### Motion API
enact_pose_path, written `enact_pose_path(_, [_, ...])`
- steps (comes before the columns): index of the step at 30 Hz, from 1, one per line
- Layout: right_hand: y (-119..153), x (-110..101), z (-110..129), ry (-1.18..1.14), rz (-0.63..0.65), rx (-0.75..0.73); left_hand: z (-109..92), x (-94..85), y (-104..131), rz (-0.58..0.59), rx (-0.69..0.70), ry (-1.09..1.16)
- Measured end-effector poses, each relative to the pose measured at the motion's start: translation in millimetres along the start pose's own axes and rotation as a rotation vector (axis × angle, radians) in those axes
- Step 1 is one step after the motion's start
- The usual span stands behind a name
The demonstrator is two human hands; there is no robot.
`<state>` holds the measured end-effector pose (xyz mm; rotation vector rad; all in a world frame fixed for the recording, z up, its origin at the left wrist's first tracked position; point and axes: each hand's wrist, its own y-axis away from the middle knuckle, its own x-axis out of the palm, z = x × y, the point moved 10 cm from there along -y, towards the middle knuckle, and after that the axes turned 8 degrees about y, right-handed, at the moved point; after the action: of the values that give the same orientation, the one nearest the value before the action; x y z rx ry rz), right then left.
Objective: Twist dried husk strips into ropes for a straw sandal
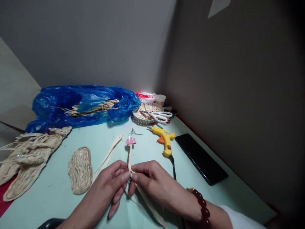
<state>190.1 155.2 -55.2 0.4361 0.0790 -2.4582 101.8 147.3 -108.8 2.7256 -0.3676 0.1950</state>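
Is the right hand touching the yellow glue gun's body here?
Apart. The head view shows tabletop between the right hand and the glue gun; the hand holds the pale strip.

- Small craft workspace: a counter (57,184) against plain walls (95,41)
- Yellow glue gun (166,135) and scissors (156,115)
- Woven slippers (27,176), woven sole (81,170), pale strip (130,156) in a pink clip (131,142)

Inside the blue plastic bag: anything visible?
A loose bundle of pale, flat strips shows in the opening of the blue plastic bag. Folds cover the rest, so further contents can't be told.
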Motion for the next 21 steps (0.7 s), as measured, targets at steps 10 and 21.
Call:
enact_pose_path(10, [18.9, 3.2, 28.5, 0.905, -0.125, -0.148, -16.1, -10.4, 2.9, -0.135, 0.109, -0.251])
enact_pose_path(21, [36.3, 50.7, 46.1, 1.193, -0.050, -0.746, 9.1, -5.9, 19.1, -0.138, -0.172, 0.136])
